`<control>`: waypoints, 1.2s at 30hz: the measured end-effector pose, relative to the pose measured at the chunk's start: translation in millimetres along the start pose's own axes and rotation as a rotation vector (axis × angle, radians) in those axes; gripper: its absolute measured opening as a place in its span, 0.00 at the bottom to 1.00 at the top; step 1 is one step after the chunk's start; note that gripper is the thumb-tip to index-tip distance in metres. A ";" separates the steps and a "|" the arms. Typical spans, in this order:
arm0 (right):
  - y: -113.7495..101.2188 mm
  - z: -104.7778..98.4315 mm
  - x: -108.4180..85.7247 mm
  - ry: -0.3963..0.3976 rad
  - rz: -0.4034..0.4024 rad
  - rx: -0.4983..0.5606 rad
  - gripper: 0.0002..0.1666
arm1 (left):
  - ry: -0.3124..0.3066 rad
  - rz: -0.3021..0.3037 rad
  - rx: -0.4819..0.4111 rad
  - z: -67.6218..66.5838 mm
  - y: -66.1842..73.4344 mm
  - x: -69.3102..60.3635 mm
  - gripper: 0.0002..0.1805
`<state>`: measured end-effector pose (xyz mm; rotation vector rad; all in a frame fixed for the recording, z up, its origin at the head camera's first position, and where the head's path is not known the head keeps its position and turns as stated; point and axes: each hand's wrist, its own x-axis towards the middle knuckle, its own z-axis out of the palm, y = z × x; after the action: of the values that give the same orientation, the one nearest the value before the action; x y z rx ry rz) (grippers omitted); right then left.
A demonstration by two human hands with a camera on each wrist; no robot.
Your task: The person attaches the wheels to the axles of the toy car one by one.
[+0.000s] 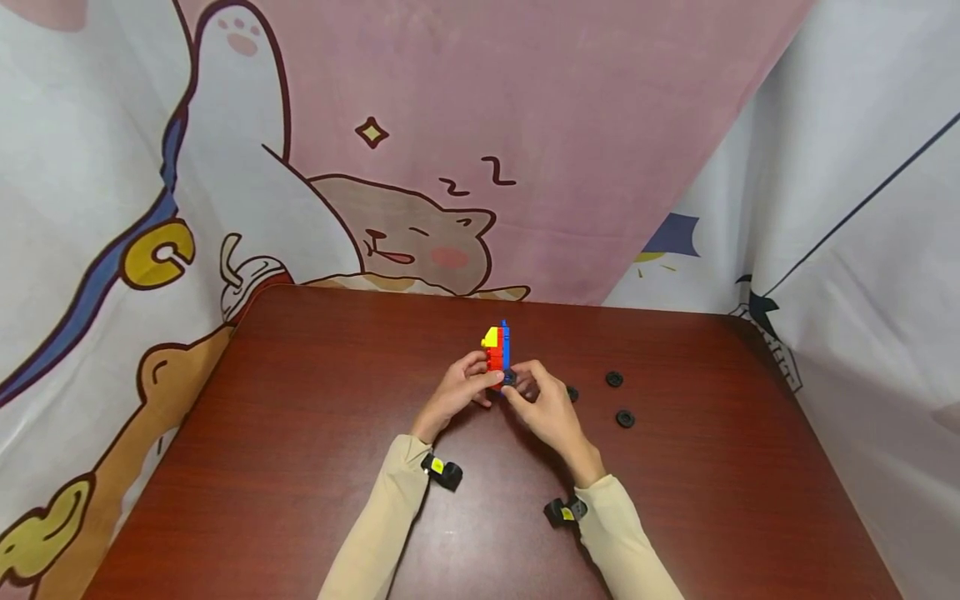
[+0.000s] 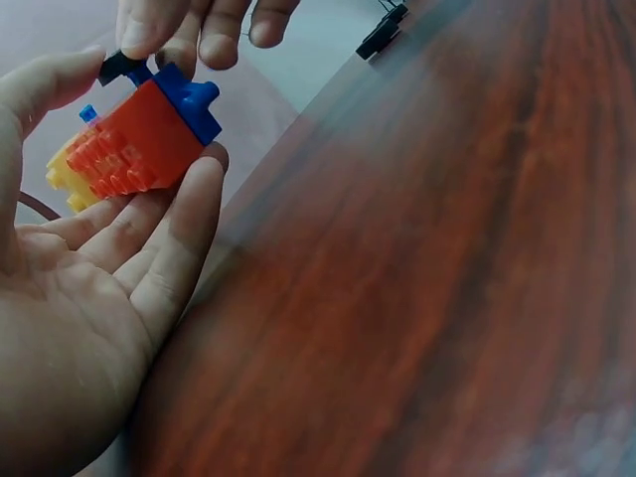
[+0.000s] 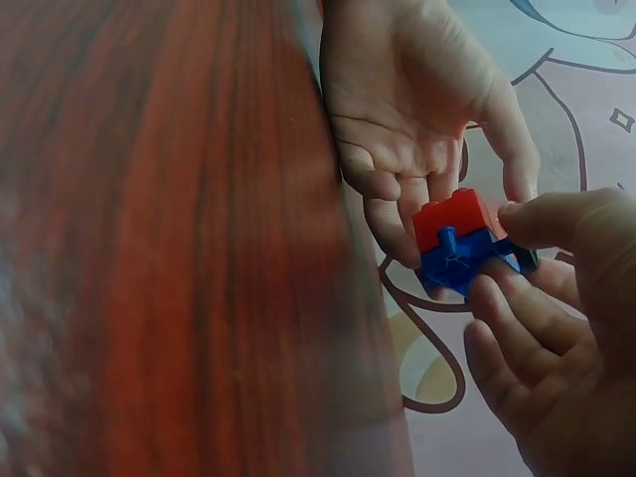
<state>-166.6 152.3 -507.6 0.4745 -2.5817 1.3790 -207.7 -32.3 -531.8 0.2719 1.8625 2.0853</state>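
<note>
The left hand [image 1: 459,390] grips a block build of red bricks [image 2: 149,139], a yellow brick [image 1: 491,337] and a long blue base [image 1: 506,346], held above the table. Blue pegs stick out from the base [image 3: 455,263]. At the near end of the build, the right hand [image 1: 546,408] pinches a small black wheel [image 2: 119,67] against a blue peg. In the right wrist view the right thumb and fingers partly cover that wheel, and the left fingers lie under and behind the red bricks.
Two black wheels [image 1: 614,379] [image 1: 625,418] lie on the brown table [image 1: 315,400] to the right of the hands. Another black wheel [image 1: 573,393] is partly hidden behind the right hand. A printed cloth [image 1: 570,125] hangs behind the table.
</note>
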 end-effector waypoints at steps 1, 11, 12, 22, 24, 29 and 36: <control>0.2 0.4 0.0 -0.001 0.000 0.004 0.17 | -0.003 -0.001 -0.005 -0.2 0.1 0.0 0.22; 1.3 10.3 0.9 0.114 0.008 0.103 0.12 | -0.022 0.000 -0.008 -0.1 1.7 -2.5 0.24; 1.3 11.3 1.0 0.111 0.025 0.118 0.15 | -0.020 0.005 -0.010 -0.2 1.8 -3.2 0.24; 3.4 15.1 -2.8 -0.112 0.289 0.191 0.29 | -0.028 0.025 -0.015 -1.9 -0.9 -3.7 0.26; 5.2 16.0 -3.2 -0.118 0.290 0.192 0.29 | -0.038 0.020 -0.007 -2.2 -0.9 -3.4 0.27; 7.5 17.1 -2.0 -0.117 0.277 0.189 0.29 | -0.041 0.008 0.016 -2.7 1.0 -3.2 0.29; -19.1 3.8 -0.8 -0.172 0.251 0.209 0.25 | -0.047 0.005 0.032 -4.2 0.2 -2.8 0.28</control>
<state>-159.0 139.4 -495.1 0.3183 -2.7210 1.7766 -206.6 -37.2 -531.9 0.3308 1.8708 2.0361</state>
